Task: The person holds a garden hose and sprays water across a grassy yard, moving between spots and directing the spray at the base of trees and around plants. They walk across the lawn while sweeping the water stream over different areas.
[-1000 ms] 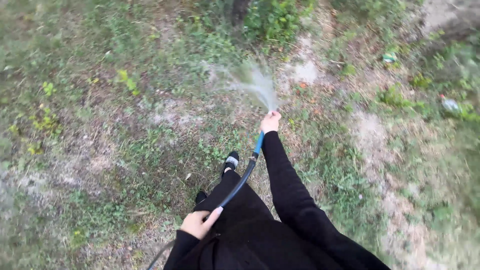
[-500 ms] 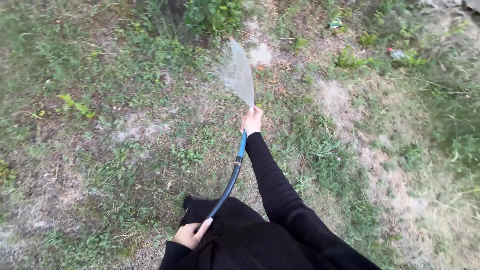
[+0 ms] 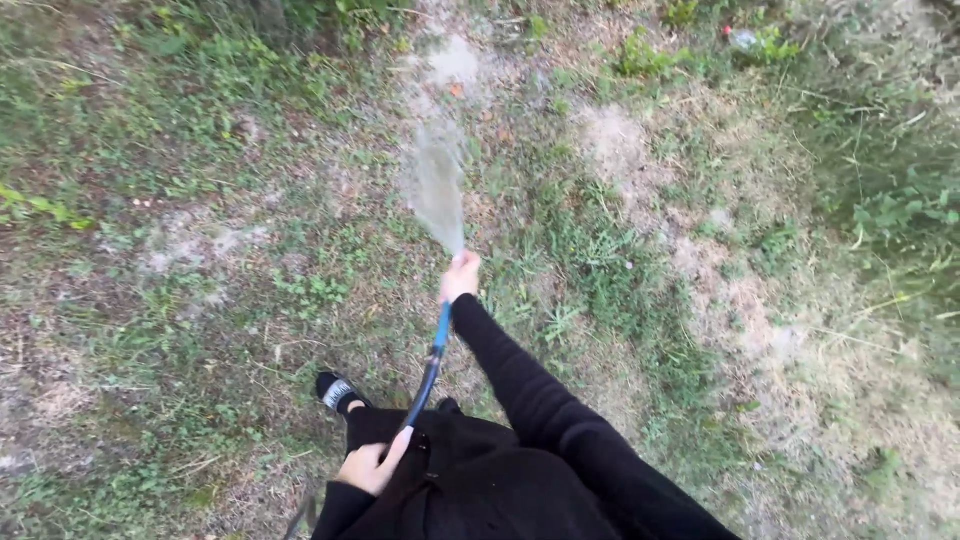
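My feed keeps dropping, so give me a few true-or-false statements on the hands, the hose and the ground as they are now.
1. The right hand grips the spraying end of the blue hose. True.
2. The left hand hangs free, touching nothing. False: it holds the hose lower down, near the body.
3. The water spray fans away from the person over patchy grass. True.
4. Both feet show bare on the ground. False: one black shoe shows, left of the hose.
5. The hose lies coiled on a paved path. False: it runs between the two hands above grass and bare soil.
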